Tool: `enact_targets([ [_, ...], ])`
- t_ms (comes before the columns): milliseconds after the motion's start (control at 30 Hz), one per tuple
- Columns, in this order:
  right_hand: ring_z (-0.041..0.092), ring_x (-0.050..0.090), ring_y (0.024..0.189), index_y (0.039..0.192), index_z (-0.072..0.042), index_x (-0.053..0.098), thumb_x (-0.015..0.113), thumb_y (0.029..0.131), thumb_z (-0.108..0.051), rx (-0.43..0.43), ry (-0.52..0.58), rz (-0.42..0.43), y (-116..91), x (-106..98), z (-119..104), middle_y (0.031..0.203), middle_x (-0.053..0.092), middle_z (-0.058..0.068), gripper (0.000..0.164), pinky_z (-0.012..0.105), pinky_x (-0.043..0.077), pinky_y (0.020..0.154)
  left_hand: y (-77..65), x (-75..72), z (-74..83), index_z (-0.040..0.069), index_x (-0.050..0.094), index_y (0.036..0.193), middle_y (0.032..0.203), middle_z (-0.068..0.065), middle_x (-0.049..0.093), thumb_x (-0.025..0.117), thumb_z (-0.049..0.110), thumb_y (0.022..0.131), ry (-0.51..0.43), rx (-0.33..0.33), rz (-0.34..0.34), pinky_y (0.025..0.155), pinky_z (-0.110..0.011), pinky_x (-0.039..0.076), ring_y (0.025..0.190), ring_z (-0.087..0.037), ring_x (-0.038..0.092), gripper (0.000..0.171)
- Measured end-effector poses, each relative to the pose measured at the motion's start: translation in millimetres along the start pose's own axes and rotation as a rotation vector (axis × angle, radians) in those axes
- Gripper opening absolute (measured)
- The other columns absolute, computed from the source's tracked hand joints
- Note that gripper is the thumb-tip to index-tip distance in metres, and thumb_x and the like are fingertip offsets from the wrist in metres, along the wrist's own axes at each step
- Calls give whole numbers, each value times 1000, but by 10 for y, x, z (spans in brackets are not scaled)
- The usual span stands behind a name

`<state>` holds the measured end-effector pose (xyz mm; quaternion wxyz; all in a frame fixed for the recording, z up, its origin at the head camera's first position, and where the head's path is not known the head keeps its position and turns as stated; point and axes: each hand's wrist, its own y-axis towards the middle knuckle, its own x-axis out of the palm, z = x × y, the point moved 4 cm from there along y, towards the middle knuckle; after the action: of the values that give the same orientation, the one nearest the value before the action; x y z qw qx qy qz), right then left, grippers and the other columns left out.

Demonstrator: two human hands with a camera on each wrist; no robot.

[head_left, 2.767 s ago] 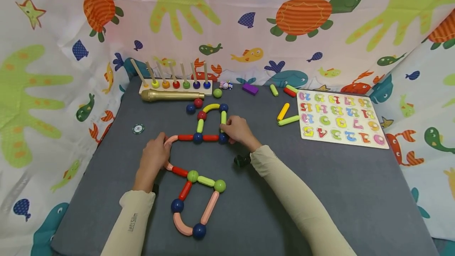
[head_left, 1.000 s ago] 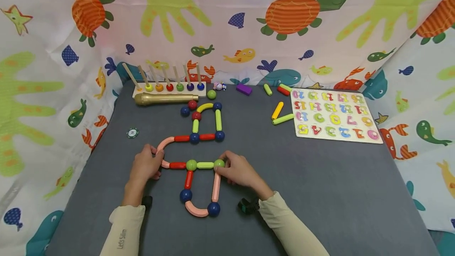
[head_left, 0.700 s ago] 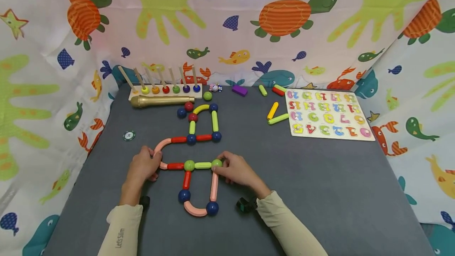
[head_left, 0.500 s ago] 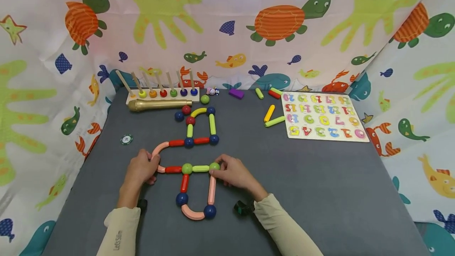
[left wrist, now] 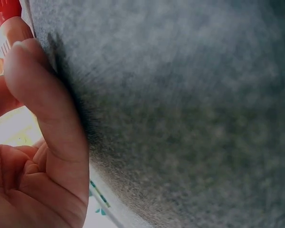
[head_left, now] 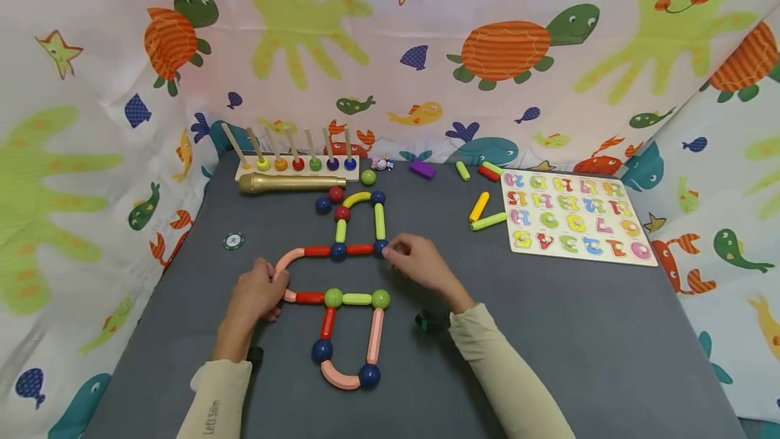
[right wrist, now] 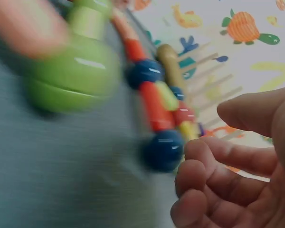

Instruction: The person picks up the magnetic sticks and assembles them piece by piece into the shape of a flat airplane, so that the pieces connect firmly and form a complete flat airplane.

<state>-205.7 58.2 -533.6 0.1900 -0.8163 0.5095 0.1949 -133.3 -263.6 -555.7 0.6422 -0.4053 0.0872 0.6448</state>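
Assembly [head_left: 333, 298] of balls and rods
Lies flat on grey table [head_left: 548, 358], left of centre. Left hand [head_left: 256, 291]: pinching curved pink rod [head_left: 289, 260] at its left bend. Right hand [head_left: 422, 263]: released, fingers loosely bent, just beside upper loop's dark blue corner ball [head_left: 380, 248]. Beyond: peg rack [head_left: 298, 164]. Right: number puzzle board [head_left: 575, 217].

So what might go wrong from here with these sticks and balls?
The left hand pinches the pink curve, so a tug might detach the red stick at its upper end.
The right hand, near a blue corner ball, may nudge it askew.
The green ball beside the golden rod could roll.
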Motion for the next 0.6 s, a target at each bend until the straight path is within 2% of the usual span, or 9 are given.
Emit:
enact_targets([
  [167, 26, 66, 96, 119, -3, 73, 68, 106, -18, -88, -84, 59, 696, -317, -317, 106, 72, 10, 20, 43, 55, 84, 17, -14, 7, 0, 45, 116, 72, -19, 60, 54, 26, 109, -12, -12, -7, 48, -35, 56, 50, -23, 64, 29],
  [333, 36, 65, 116, 132, 4, 68, 65, 106, -11, -94, -214, 22, 1345, -437, -465, 127, 70, 21, 30, 50, 53, 97, 74, -36, -10, 0, 46, 119, 74, -19, 62, 55, 28, 109, -12, -31, -18, 49, -35, 57, 49, -22, 65, 32],
  [467, 38, 60, 130, 140, 2, 66, 60, 107, -10, -40, -368, -37, 1645, -382, -486, 142, 64, 22, 36, 54, 47, 108, 97, -33, -45, 0, 46, 116, 73, -20, 62, 56, 27, 109, -25, -26, -17, 48, -35, 57, 48, -23, 64, 29],
  [600, 38, 54, 139, 140, -4, 70, 58, 108, -11, 21, -501, -64, 1791, -288, -531, 150, 61, 16, 35, 61, 40, 114, 111, -33, -78, 1, 47, 113, 71, -20, 61, 57, 26, 109, -41, -29, -15, 46, -36, 56, 48, -23, 64, 27],
])
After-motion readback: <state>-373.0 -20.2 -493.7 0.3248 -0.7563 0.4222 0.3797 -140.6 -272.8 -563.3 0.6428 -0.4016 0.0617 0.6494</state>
